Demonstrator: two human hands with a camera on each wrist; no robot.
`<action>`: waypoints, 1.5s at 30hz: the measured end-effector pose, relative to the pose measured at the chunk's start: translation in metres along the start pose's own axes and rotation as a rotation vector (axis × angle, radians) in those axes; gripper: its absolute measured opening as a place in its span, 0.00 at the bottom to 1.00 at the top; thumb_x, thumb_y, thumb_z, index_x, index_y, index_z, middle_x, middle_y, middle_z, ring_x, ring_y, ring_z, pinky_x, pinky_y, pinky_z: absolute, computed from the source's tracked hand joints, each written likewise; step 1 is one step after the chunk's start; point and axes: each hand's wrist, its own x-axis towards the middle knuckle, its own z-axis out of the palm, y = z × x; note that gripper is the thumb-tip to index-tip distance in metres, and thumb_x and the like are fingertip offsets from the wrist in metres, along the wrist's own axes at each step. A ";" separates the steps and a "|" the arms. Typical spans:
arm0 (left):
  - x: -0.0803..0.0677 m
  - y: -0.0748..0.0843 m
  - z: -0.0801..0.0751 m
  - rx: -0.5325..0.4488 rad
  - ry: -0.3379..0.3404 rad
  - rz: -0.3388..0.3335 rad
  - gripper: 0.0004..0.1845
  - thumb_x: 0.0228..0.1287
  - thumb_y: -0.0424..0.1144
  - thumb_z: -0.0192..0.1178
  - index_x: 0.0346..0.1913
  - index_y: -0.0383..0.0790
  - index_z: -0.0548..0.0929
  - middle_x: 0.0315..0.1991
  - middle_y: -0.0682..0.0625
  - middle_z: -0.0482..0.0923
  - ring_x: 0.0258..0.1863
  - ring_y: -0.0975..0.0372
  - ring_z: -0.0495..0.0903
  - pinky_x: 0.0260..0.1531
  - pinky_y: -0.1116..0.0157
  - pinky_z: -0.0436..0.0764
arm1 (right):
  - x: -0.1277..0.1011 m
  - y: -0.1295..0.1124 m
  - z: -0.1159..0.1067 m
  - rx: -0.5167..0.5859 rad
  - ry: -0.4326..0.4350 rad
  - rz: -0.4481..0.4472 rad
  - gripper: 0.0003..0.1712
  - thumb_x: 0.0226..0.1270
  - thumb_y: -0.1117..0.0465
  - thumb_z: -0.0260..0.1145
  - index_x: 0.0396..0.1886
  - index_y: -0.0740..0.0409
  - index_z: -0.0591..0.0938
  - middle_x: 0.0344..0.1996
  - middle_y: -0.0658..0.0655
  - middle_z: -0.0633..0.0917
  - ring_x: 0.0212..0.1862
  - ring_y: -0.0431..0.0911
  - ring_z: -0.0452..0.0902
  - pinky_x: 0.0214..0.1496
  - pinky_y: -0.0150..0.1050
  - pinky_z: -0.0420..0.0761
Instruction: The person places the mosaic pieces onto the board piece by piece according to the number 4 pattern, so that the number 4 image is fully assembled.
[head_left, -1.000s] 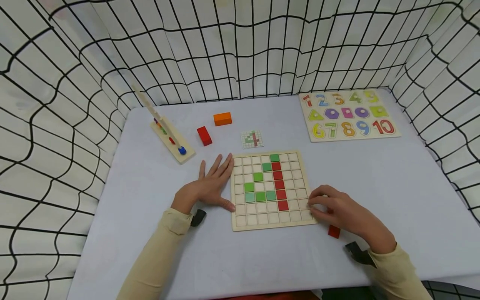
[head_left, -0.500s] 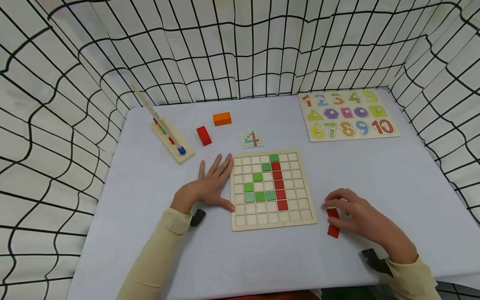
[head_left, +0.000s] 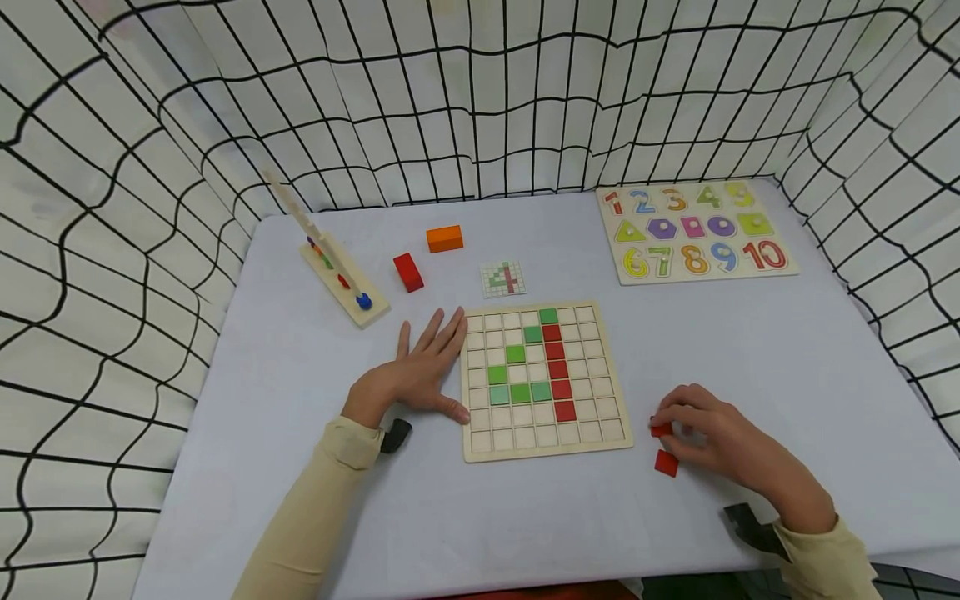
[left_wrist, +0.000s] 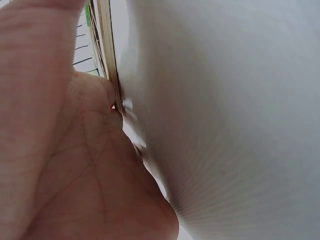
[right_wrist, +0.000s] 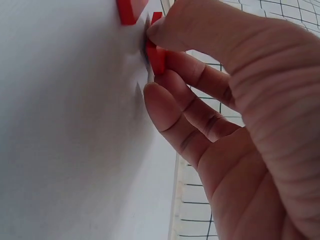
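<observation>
A wooden grid board (head_left: 525,450) lies on the white table, with green tiles (head_left: 520,392) stepping across it and a column of red tiles (head_left: 557,369). My left hand (head_left: 416,375) rests flat at the board's left edge, fingers spread; the left wrist view has its palm (left_wrist: 95,165) against that edge. To the right of the board, my right hand (head_left: 716,429) pinches a red square tile (right_wrist: 156,57) between thumb and fingers, just over the cloth. A second red tile (head_left: 667,463) lies on the table close below that hand.
A small printed pattern card (head_left: 503,279) lies behind the board. Beyond it are an orange block (head_left: 445,238), a red block (head_left: 408,272) and a wooden stand with coloured beads (head_left: 348,287). A number puzzle (head_left: 697,232) lies back right. Black netting (head_left: 495,100) encloses the table.
My right hand has moved right, away from the board's edge, to the two red tiles, and now pinches the farther one, lifting it slightly. My left hand has stayed in place.
</observation>
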 end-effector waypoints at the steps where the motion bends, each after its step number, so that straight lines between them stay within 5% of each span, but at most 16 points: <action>1: 0.000 0.000 0.000 -0.005 -0.001 0.000 0.81 0.50 0.70 0.79 0.88 0.42 0.30 0.89 0.49 0.18 0.88 0.47 0.16 0.77 0.29 0.19 | 0.001 0.000 0.000 0.000 0.002 -0.007 0.26 0.43 0.76 0.85 0.42 0.53 0.90 0.45 0.48 0.82 0.42 0.38 0.78 0.42 0.20 0.80; 13: 0.001 -0.002 0.002 0.007 0.002 -0.012 0.81 0.50 0.68 0.80 0.88 0.43 0.29 0.89 0.50 0.18 0.87 0.48 0.15 0.78 0.30 0.18 | 0.016 -0.004 0.009 0.053 -0.010 -0.080 0.28 0.43 0.78 0.83 0.46 0.54 0.90 0.48 0.50 0.82 0.47 0.38 0.76 0.43 0.21 0.80; 32: 0.000 0.002 -0.003 0.058 -0.017 -0.035 0.80 0.51 0.71 0.78 0.88 0.44 0.30 0.89 0.49 0.18 0.88 0.47 0.19 0.79 0.29 0.22 | 0.060 -0.028 0.033 0.042 -0.076 -0.182 0.17 0.55 0.72 0.81 0.41 0.51 0.90 0.46 0.48 0.83 0.49 0.38 0.76 0.49 0.21 0.77; 45: -0.001 0.007 -0.008 0.072 -0.037 -0.038 0.80 0.50 0.71 0.78 0.88 0.42 0.31 0.89 0.48 0.20 0.89 0.46 0.22 0.79 0.28 0.24 | 0.076 -0.044 0.052 -0.010 -0.127 -0.249 0.14 0.54 0.70 0.84 0.42 0.57 0.95 0.42 0.51 0.86 0.46 0.42 0.79 0.47 0.31 0.86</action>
